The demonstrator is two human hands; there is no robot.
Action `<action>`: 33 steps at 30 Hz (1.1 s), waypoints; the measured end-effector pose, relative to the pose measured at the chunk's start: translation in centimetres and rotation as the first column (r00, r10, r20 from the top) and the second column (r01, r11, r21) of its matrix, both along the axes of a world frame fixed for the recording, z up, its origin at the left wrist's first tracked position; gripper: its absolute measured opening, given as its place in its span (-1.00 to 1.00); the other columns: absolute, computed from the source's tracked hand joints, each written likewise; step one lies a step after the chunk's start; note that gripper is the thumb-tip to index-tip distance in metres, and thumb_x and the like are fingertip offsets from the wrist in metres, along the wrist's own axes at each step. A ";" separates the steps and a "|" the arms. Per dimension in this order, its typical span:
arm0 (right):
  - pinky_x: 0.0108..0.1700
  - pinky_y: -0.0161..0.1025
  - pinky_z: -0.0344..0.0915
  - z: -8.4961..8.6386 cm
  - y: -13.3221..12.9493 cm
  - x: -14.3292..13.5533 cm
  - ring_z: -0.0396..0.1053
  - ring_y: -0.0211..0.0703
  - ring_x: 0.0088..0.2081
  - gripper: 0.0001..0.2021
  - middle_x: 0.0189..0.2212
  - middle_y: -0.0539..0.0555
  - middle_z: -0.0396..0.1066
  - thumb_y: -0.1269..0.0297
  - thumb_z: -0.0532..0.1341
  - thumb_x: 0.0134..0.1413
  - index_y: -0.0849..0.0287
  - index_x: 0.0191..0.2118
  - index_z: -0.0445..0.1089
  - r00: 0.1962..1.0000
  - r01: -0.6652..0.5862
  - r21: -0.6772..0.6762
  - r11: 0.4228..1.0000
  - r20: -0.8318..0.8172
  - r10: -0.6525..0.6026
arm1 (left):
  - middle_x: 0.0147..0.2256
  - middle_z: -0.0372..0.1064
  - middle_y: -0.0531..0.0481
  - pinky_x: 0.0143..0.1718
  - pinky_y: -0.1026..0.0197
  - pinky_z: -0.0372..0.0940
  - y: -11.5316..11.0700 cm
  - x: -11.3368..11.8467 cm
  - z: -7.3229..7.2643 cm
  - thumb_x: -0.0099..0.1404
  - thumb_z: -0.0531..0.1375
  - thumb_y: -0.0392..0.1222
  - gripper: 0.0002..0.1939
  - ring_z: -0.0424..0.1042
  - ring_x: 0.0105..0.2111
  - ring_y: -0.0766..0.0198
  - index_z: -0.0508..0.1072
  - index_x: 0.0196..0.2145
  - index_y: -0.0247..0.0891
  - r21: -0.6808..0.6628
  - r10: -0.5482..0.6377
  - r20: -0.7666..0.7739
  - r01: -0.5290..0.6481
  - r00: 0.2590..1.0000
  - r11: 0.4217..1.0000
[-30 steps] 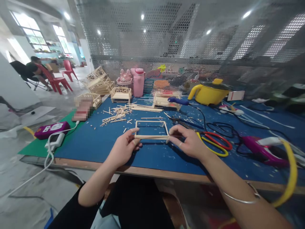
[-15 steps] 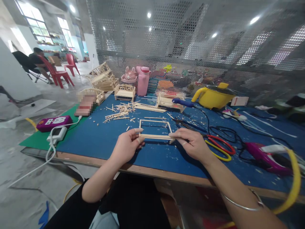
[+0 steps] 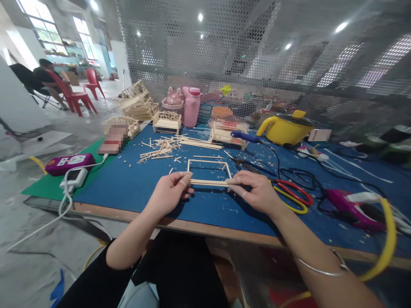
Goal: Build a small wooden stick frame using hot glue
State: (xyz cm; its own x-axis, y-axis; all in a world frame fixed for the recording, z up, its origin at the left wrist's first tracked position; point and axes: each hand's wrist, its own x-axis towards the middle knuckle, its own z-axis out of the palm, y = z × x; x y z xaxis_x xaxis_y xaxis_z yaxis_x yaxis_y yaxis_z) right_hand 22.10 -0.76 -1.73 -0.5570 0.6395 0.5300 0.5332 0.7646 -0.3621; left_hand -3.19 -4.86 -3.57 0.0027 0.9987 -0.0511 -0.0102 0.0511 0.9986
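Between my hands is a small rectangular frame of thin wooden sticks (image 3: pixel 208 183), its near side made of sticks lying close together. My left hand (image 3: pixel 171 190) pinches its near left corner between thumb and fingers. At the near right corner my right hand (image 3: pixel 253 188) grips it the same way. The frame's far side stands over the blue mat (image 3: pixel 128 188). A pile of loose wooden sticks (image 3: pixel 163 147) lies beyond my left hand. Pliers (image 3: pixel 250 166) and red-and-yellow-handled scissors (image 3: pixel 290 196) lie near my right hand.
Small wooden stick-built beds (image 3: pixel 167 122) stand along the back, beside a pink jug (image 3: pixel 192 107). A yellow pot (image 3: pixel 289 128) and a blue-handled tool (image 3: pixel 245 137) with a black cord are at the right. A purple glue gun (image 3: pixel 356 209) lies far right; a person sits at far left.
The view has shifted slightly. My left fingers have closed further over the frame's near left corner, and both hands still hold it.
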 end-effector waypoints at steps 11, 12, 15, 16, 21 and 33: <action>-0.33 -0.30 0.35 0.1 -0.7 0.7 0.43 -0.22 -0.40 -0.92 -0.42 0.02 0.50 0.26 0.29 0.00 0.14 -0.36 0.47 0.988 0.146 -0.150 0.978 -0.019 -0.151 | -0.53 0.46 -0.02 -0.49 0.36 0.31 0.5 0.1 -0.4 0.09 0.28 0.03 -0.65 0.37 -0.56 0.41 0.56 -0.30 -0.32 -0.014 0.048 -0.052 -0.049 0.998 0.999; -0.32 -0.30 0.35 0.1 -0.7 0.8 0.43 -0.22 -0.41 -0.91 -0.43 0.02 0.50 0.26 0.30 -0.01 0.14 -0.37 0.47 0.986 0.160 -0.157 0.975 -0.026 -0.166 | -0.53 0.46 -0.02 -0.49 0.35 0.31 0.5 0.1 -0.4 0.09 0.28 0.05 -0.63 0.37 -0.56 0.40 0.56 -0.29 -0.33 -0.010 0.047 -0.057 -0.047 0.997 0.999; -0.33 -0.28 0.35 0.1 -0.6 0.9 0.44 -0.20 -0.42 -0.90 -0.45 0.02 0.52 0.24 0.32 -0.05 0.14 -0.39 0.49 0.975 0.205 -0.184 0.961 -0.050 -0.217 | -0.52 0.46 -0.03 -0.48 0.33 0.33 0.5 0.1 -0.4 0.06 0.29 0.08 -0.60 0.38 -0.55 0.38 0.56 -0.29 -0.33 -0.009 0.041 -0.065 -0.042 0.997 0.999; -0.34 -0.29 0.34 0.1 -0.6 0.9 0.44 -0.20 -0.42 -0.90 -0.45 0.02 0.52 0.24 0.33 -0.06 0.14 -0.40 0.50 0.972 0.214 -0.196 0.957 -0.054 -0.228 | -0.52 0.46 -0.03 -0.48 0.34 0.32 0.5 0.1 -0.4 0.06 0.29 0.09 -0.59 0.38 -0.55 0.39 0.56 -0.29 -0.33 -0.011 0.038 -0.068 -0.039 0.997 0.999; -0.34 -0.30 0.31 0.1 -0.5 0.9 0.44 -0.20 -0.41 -0.92 -0.46 0.01 0.53 0.26 0.34 -0.08 0.15 -0.43 0.52 0.967 0.213 -0.288 0.934 -0.077 -0.244 | -0.53 0.46 0.01 -0.48 0.37 0.31 0.4 0.2 -0.1 0.05 0.30 0.09 -0.57 0.37 -0.56 0.42 0.55 -0.27 -0.33 -0.022 0.028 -0.085 -0.030 0.996 0.999; -0.15 -0.16 0.29 -1.0 -2.4 0.0 0.40 -0.12 -0.28 -0.98 -0.41 0.05 0.50 0.33 0.33 -0.07 0.13 -0.44 0.49 0.924 0.326 -0.105 0.940 -0.177 -0.340 | -0.59 0.43 0.02 -0.53 0.33 0.29 0.6 0.4 -0.8 0.00 0.29 0.13 -0.54 0.38 -0.60 0.35 0.55 -0.32 -0.34 0.087 0.015 -0.101 -0.006 0.995 0.996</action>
